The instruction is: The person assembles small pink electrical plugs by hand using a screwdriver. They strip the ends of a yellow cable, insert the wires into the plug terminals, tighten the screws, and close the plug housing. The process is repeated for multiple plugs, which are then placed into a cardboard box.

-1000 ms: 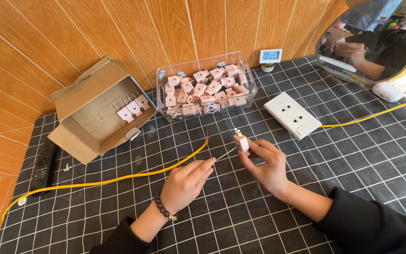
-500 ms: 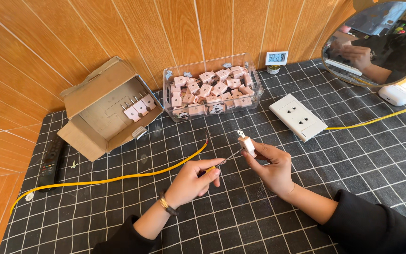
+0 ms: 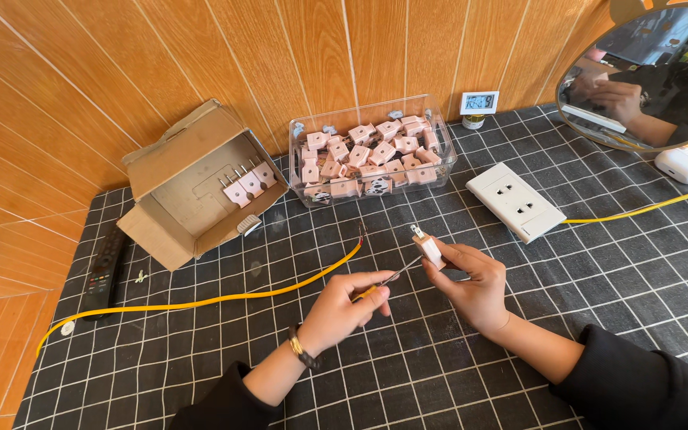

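Observation:
My right hand holds a small pink plug upright, prongs up, above the black grid mat. My left hand grips a thin screwdriver whose tip touches the plug's side. A yellow cable runs across the mat from the left, and its bare end lies just beyond my left hand.
A clear bin of several pink plugs stands at the back. An open cardboard box with three plugs lies at the left. A white wall socket on a yellow cord is at the right. A remote, small clock and mirror surround them.
Both hands stay close together with the plug and screwdriver; the screwdriver tip has come against the plug. The view has shifted slightly.

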